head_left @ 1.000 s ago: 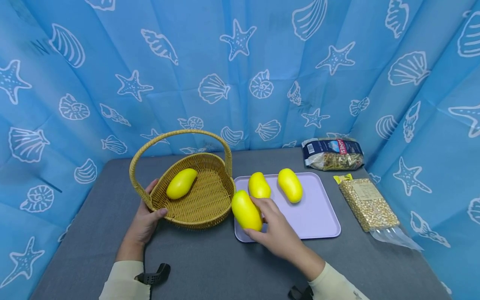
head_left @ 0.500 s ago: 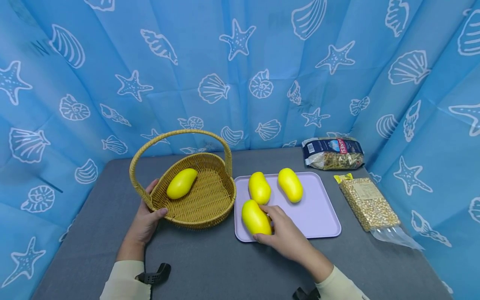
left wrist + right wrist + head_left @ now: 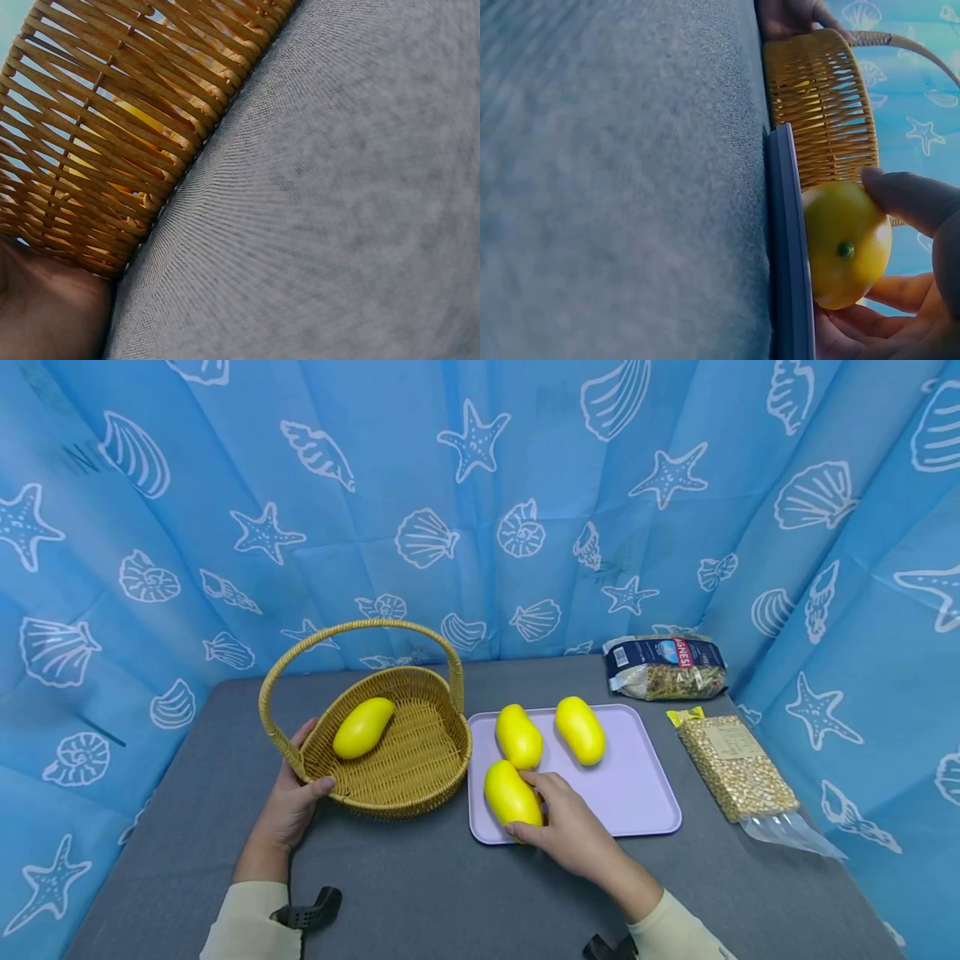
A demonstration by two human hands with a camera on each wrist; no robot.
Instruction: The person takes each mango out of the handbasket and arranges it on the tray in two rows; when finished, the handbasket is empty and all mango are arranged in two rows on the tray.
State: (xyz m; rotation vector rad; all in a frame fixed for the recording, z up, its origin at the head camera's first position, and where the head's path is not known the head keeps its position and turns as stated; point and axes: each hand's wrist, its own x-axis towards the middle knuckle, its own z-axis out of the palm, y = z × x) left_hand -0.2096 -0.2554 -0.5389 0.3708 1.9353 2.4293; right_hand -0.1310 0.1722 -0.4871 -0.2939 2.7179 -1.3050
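My left hand (image 3: 291, 799) grips the left side of a wicker basket (image 3: 408, 793), its thumb over the rim near the handle's base. Inside that basket lies one yellow mango (image 3: 364, 727). On a lilac tray (image 3: 630, 806) to the right, my right hand (image 3: 572, 822) holds a second mango (image 3: 512, 793) at the near left corner, thumb on the near side and fingers curled at the far side. In the right wrist view this mango (image 3: 847, 244) sits against the tray. Two more mangoes, one left (image 3: 519, 737) and one right (image 3: 581, 731), lie farther back on the tray.
A dark pasta bag (image 3: 666, 668) lies at the table's back right. In front of it is a clear vacuum pack of pale grains (image 3: 738, 768). Behind the grey table (image 3: 420, 893) hangs a blue shell-patterned curtain (image 3: 480, 568).
The right hand has brought its mango rightward, away from the basket and down onto the tray's near left corner. Over the last half second little moves. The left hand stays on the basket.
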